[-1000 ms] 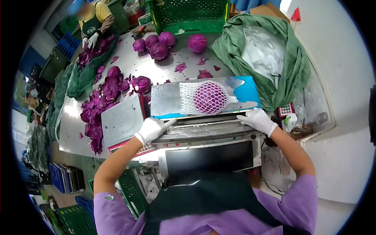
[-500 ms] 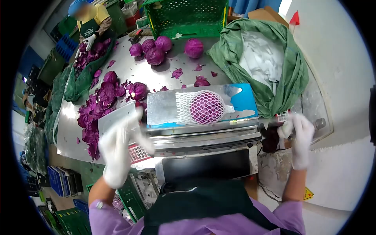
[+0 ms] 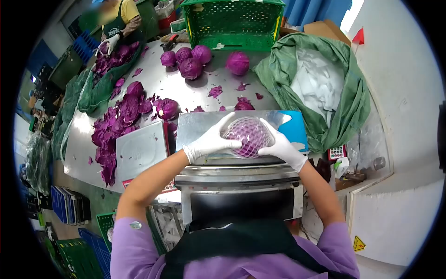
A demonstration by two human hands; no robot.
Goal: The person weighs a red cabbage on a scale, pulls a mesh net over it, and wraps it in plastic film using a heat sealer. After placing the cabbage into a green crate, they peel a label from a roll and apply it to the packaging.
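Note:
A red cabbage (image 3: 249, 135) in a white mesh net sits on the metal plate (image 3: 197, 122) of the machine in front of me. From its left side, my white-gloved left hand (image 3: 213, 140) is closed around it, thumb on the near face. Opposite, my gloved right hand (image 3: 283, 147) grips the cabbage's right side. Blue covering (image 3: 293, 125) shows at the plate's right end. The cabbage's underside is hidden.
A scale (image 3: 143, 151) stands left beside torn purple leaves (image 3: 107, 149). Loose cabbages (image 3: 190, 68), a green crate (image 3: 232, 28) and a green sack (image 3: 320, 132) of white pieces lie beyond. A small white-and-green object (image 3: 341, 166) sits right. Another person (image 3: 121, 21) handles leaves far left.
Both hands have come inward from the sides onto the netted cabbage. The white object near my right hand now lies at the right, out of the hand. The net's loose ends no longer stretch out sideways.

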